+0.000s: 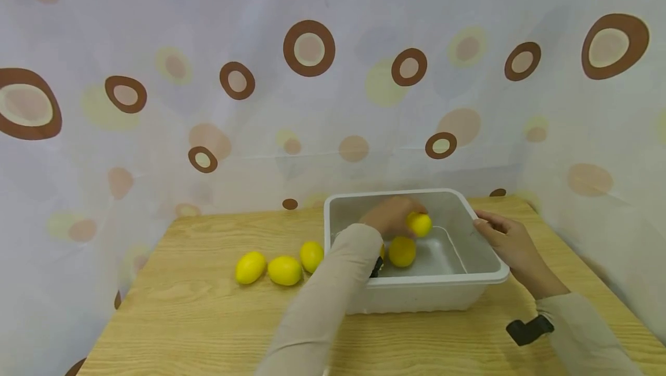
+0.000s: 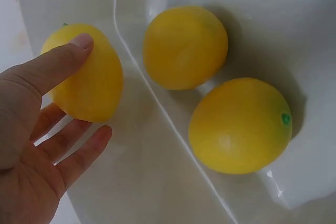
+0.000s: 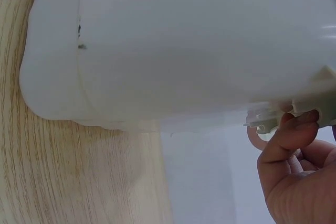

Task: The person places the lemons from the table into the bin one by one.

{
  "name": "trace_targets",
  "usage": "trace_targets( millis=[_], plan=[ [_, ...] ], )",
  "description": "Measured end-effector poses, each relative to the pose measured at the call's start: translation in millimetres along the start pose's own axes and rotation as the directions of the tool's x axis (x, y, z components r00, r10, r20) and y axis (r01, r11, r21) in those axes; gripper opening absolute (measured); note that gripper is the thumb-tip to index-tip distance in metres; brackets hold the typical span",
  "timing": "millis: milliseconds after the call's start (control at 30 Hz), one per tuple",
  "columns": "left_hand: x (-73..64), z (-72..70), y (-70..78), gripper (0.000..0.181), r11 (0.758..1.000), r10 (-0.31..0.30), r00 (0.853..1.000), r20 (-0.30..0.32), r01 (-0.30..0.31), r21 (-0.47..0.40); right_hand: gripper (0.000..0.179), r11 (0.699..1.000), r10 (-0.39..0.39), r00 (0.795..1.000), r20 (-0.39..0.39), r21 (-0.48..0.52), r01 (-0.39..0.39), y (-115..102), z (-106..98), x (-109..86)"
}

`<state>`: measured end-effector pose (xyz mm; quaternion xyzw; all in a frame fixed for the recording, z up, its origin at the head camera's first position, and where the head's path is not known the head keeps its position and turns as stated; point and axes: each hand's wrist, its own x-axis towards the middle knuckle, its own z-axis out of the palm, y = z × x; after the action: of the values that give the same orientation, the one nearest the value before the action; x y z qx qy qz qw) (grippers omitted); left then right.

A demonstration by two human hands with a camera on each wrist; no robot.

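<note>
My left hand (image 1: 393, 214) reaches inside the white plastic bin (image 1: 416, 281) and holds a yellow lemon (image 1: 421, 225). In the left wrist view the thumb lies across the held lemon (image 2: 100, 85), with the other fingers behind and below it. Under the hand, two more yellow fruits rest in the bin: one nearer the wall (image 2: 186, 48) and one with a green stem spot (image 2: 239, 127). My forearm partly hides one of them in the head view. On the bin's right side, my right hand (image 1: 512, 246) grips the rim, as the right wrist view also shows at the hand (image 3: 302, 171).
Three lemons lie on the wooden table (image 1: 208, 318) left of the bin: one far left (image 1: 250, 267), one in the middle (image 1: 285, 271) and one close by the bin wall (image 1: 311, 256). A patterned curtain (image 1: 333, 110) hangs behind the table and along its sides.
</note>
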<state>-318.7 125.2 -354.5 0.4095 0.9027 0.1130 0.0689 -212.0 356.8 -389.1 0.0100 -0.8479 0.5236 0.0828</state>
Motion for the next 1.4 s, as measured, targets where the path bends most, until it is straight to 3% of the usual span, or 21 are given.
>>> trace_targets(
  millis=[333, 733, 1133, 1400],
  plan=[
    [5.9, 13.1, -4.4, 0.057, 1.000, -0.010, 1.000, -0.006, 0.010, 0.011, 0.062, 1.000, 0.011, 1.000, -0.009, 0.003, -0.011, -1.9, 1.1, -3.1],
    [5.1, 14.5, -8.8, 0.058, 1.000, -0.025, 1.000, 0.005, 0.025, -0.001, 0.061, 0.999, 0.004, 1.000, -0.005, -0.033, -0.004, -3.5, 1.1, -2.7],
    [5.9, 14.3, -2.8, 0.054, 0.992, -0.012, 1.000, 0.007, 0.011, 0.125, 0.061, 0.999, -0.003, 1.000, -0.008, -0.039, 0.002, -2.7, 1.4, -1.0],
    [10.1, 18.4, -4.1, 0.053, 0.994, -0.023, 1.000, -0.003, 0.023, 0.105, 0.061, 0.999, -0.003, 1.000, -0.011, -0.039, 0.002, -4.1, 1.4, -0.5]
  ],
)
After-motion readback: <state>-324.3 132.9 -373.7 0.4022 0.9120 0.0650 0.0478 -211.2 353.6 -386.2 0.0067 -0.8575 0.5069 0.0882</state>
